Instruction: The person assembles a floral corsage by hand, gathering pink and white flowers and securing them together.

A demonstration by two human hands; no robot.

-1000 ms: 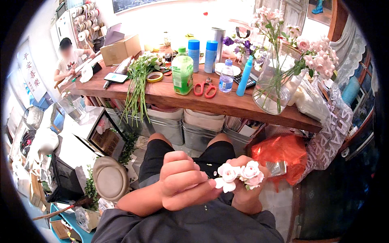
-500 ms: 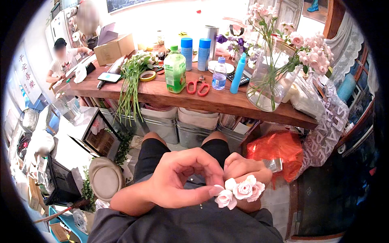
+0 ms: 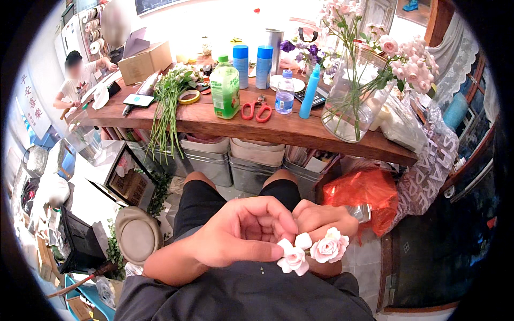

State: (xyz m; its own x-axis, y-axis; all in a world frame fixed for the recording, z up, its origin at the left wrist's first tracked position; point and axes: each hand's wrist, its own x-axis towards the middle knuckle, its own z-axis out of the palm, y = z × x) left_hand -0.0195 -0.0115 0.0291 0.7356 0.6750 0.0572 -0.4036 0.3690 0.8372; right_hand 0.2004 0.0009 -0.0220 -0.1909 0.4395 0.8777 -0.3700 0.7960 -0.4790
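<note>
Over my lap, my left hand curls into a ring, its thumb and a finger pinching at a pale pink rose. My right hand is closed like a fist beside it, at the base of another pale pink rose. Between the two blooms sits a small whitish bud. The stems are hidden behind the hands and blooms. Both hands nearly touch each other.
Ahead stands a wooden table with green stems, red-handled scissors, a green bottle, blue spray cans and a glass vase. Metal bins stand beneath. A person sits at far left; a stool is nearer.
The left rose has shifted slightly left, widening the gap to the right-hand rose, which now shows as one bloom. My view has moved a little; both hands stay close together.
</note>
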